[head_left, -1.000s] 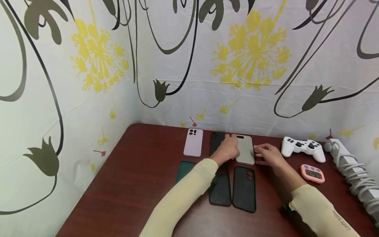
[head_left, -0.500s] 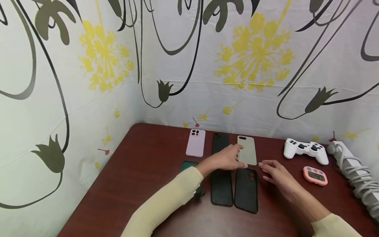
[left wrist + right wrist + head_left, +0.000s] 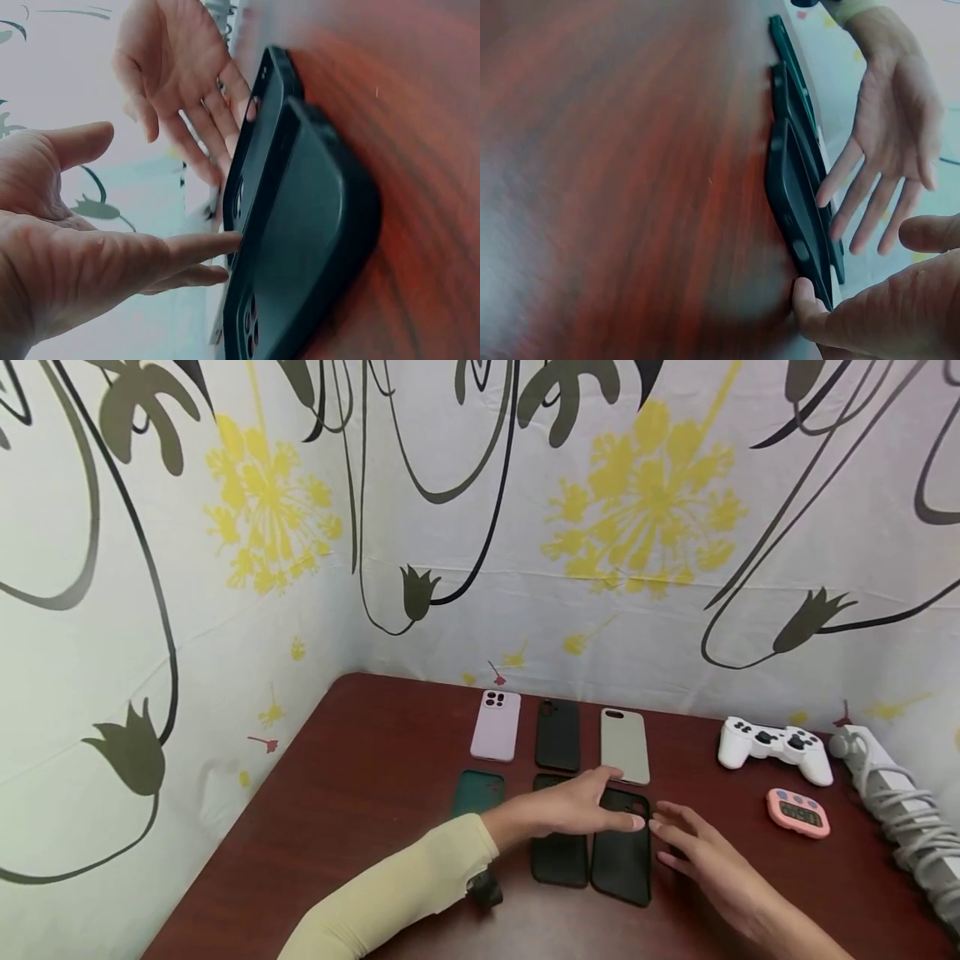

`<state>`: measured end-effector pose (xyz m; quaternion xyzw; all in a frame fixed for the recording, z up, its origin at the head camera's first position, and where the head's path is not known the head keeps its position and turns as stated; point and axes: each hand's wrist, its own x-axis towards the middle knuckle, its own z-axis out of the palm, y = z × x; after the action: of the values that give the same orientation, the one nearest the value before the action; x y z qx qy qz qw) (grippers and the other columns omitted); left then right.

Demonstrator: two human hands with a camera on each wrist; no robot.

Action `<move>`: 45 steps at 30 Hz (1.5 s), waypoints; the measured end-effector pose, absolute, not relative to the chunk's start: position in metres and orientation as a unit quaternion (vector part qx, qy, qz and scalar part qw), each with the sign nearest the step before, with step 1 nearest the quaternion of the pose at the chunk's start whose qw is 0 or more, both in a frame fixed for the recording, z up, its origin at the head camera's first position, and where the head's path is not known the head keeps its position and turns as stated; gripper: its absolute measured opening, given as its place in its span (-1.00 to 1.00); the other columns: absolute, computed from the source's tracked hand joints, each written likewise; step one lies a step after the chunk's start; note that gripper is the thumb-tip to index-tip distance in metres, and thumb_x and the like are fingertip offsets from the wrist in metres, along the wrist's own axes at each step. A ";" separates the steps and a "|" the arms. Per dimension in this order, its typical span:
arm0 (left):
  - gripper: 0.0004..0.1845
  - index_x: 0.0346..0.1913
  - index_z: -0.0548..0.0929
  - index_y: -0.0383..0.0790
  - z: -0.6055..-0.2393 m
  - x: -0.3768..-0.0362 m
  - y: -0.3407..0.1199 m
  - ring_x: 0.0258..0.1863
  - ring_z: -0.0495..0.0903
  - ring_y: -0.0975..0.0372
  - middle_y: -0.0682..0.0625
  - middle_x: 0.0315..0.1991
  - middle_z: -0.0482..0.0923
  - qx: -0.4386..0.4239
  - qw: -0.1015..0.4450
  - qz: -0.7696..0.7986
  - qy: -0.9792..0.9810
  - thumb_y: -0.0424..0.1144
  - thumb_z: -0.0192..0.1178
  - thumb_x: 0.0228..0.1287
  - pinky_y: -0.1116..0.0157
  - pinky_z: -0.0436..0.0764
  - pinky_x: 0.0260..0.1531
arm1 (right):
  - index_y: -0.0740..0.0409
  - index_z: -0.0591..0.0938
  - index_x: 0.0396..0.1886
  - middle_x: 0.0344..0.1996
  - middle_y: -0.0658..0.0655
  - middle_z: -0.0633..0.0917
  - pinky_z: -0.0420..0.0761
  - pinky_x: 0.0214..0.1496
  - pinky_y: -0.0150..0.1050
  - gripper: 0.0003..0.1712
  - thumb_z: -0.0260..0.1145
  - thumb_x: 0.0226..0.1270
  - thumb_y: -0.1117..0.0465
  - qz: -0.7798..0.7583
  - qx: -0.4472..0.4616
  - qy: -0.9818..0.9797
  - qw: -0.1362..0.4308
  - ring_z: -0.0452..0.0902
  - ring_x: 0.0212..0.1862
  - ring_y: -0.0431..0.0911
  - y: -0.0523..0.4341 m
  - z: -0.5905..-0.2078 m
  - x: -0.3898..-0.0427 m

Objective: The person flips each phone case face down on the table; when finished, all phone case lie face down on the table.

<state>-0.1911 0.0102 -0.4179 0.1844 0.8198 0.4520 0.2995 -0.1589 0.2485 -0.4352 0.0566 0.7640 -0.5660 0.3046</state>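
1. The left hand is covering the upper ends of the two near black cases – their camera cutouts are mostly hidden in the head view.
2. The dark green case is lying partly behind the left sleeve.
3. The cable bundle is running off the right edge.
4. The pink timer is showing a display too small to read.
5. In the right wrist view the right hand is being cut off by the lower edge – the worktop is blurring.

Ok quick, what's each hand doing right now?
Left hand: open, straight fingers over the black rubbery phone case.
Right hand: open, thumb touching that case's edge.
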 end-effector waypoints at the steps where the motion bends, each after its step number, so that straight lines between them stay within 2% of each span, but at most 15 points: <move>1: -0.14 0.67 0.15 0.14 -0.418 -0.189 0.011 0.60 0.31 0.20 0.08 0.69 0.13 0.177 0.309 0.458 0.815 0.20 0.29 0.47 0.07 0.51 0.46 | 0.36 -0.21 0.70 0.68 0.49 -0.14 0.37 0.61 0.25 -0.07 -0.03 0.77 -0.11 -0.567 0.058 0.763 0.306 -0.07 0.67 0.40 0.248 -0.435 -0.157; 8: -0.22 0.61 0.23 0.22 -0.419 -0.179 0.014 0.45 0.52 0.14 0.02 0.61 0.32 0.143 0.311 0.453 0.823 0.28 0.25 0.45 0.02 0.59 0.34 | 0.38 -0.20 0.69 0.67 0.49 -0.13 0.44 0.58 0.20 -0.10 -0.02 0.77 -0.06 -0.582 0.068 0.751 0.305 -0.07 0.67 0.40 0.244 -0.437 -0.142; 12: -0.25 0.59 0.25 0.26 -0.418 -0.175 0.012 0.40 0.57 0.12 0.00 0.55 0.41 0.148 0.310 0.432 0.834 0.30 0.23 0.46 0.02 0.62 0.30 | 0.38 -0.20 0.69 0.67 0.49 -0.09 0.48 0.56 0.15 -0.12 -0.03 0.78 -0.03 -0.588 0.067 0.744 0.310 -0.05 0.67 0.39 0.247 -0.439 -0.136; 19: -0.28 0.58 0.25 0.27 -0.415 -0.167 0.011 0.42 0.55 0.11 0.01 0.59 0.36 0.147 0.333 0.447 0.817 0.27 0.22 0.48 0.02 0.60 0.31 | 0.36 -0.21 0.70 0.65 0.51 -0.06 0.50 0.54 0.15 -0.15 -0.10 0.80 -0.03 -0.593 0.075 0.733 0.325 -0.07 0.67 0.44 0.254 -0.441 -0.132; 22: -0.29 0.57 0.27 0.27 -0.416 -0.159 0.013 0.41 0.56 0.12 0.02 0.57 0.37 0.147 0.330 0.456 0.813 0.27 0.22 0.48 0.03 0.62 0.29 | 0.36 -0.19 0.70 0.65 0.51 -0.05 0.55 0.51 0.10 -0.15 -0.10 0.80 -0.05 -0.594 0.080 0.733 0.323 -0.06 0.68 0.40 0.258 -0.441 -0.129; 27: -0.28 0.58 0.25 0.28 -0.420 -0.139 0.014 0.26 0.66 0.14 -0.04 0.48 0.49 0.151 0.326 0.473 0.804 0.23 0.25 0.47 0.07 0.69 0.14 | 0.38 -0.14 0.70 0.65 0.55 -0.01 0.63 0.44 -0.02 -0.13 -0.07 0.78 -0.08 -0.584 0.081 0.742 0.317 0.14 0.64 0.26 0.262 -0.445 -0.123; 31: -0.21 0.61 0.17 0.29 -0.423 -0.126 0.014 0.19 0.71 0.11 -0.12 0.41 0.56 0.145 0.328 0.476 0.803 0.21 0.28 0.45 0.08 0.71 0.06 | 0.39 -0.16 0.70 0.65 0.56 -0.03 0.59 0.48 0.02 -0.13 -0.07 0.79 -0.07 -0.586 0.083 0.738 0.325 0.05 0.66 0.34 0.263 -0.446 -0.122; 33: -0.19 0.61 0.15 0.29 -0.424 -0.124 0.014 0.20 0.71 0.09 -0.15 0.40 0.56 0.136 0.325 0.483 0.802 0.20 0.29 0.44 0.06 0.70 0.08 | 0.39 -0.17 0.70 0.65 0.56 -0.04 0.58 0.49 0.02 -0.13 -0.08 0.79 -0.06 -0.587 0.082 0.737 0.325 -0.04 0.68 0.37 0.262 -0.446 -0.121; 35: -0.19 0.61 0.14 0.29 -0.424 -0.124 0.014 0.23 0.69 0.07 -0.17 0.42 0.54 0.130 0.325 0.491 0.798 0.19 0.29 0.45 0.03 0.69 0.12 | 0.40 -0.16 0.69 0.65 0.56 -0.03 0.59 0.48 0.01 -0.15 -0.10 0.80 -0.05 -0.586 0.082 0.738 0.323 -0.03 0.68 0.37 0.262 -0.445 -0.121; 42: -0.24 0.59 0.20 0.24 -0.424 -0.129 0.016 0.40 0.57 0.07 -0.17 0.52 0.42 0.116 0.325 0.515 0.784 0.16 0.30 0.45 0.00 0.64 0.24 | 0.43 -0.08 0.67 0.63 0.51 0.06 0.64 0.43 -0.05 -0.18 -0.12 0.80 -0.06 -0.587 0.102 0.743 0.304 0.31 0.56 0.20 0.262 -0.443 -0.123; 45: -0.25 0.58 0.21 0.22 -0.423 -0.131 0.017 0.43 0.53 0.09 -0.15 0.50 0.43 0.113 0.325 0.520 0.782 0.15 0.30 0.45 0.03 0.63 0.26 | 0.45 -0.07 0.66 0.62 0.51 0.09 0.60 0.47 -0.03 -0.21 -0.14 0.81 -0.03 -0.590 0.111 0.744 0.295 0.28 0.58 0.21 0.263 -0.443 -0.126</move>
<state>-0.1313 0.0171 -0.4233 0.1130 0.7817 0.5202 0.3250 -0.1262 0.2628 -0.4426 0.1107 0.7439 -0.5895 0.2945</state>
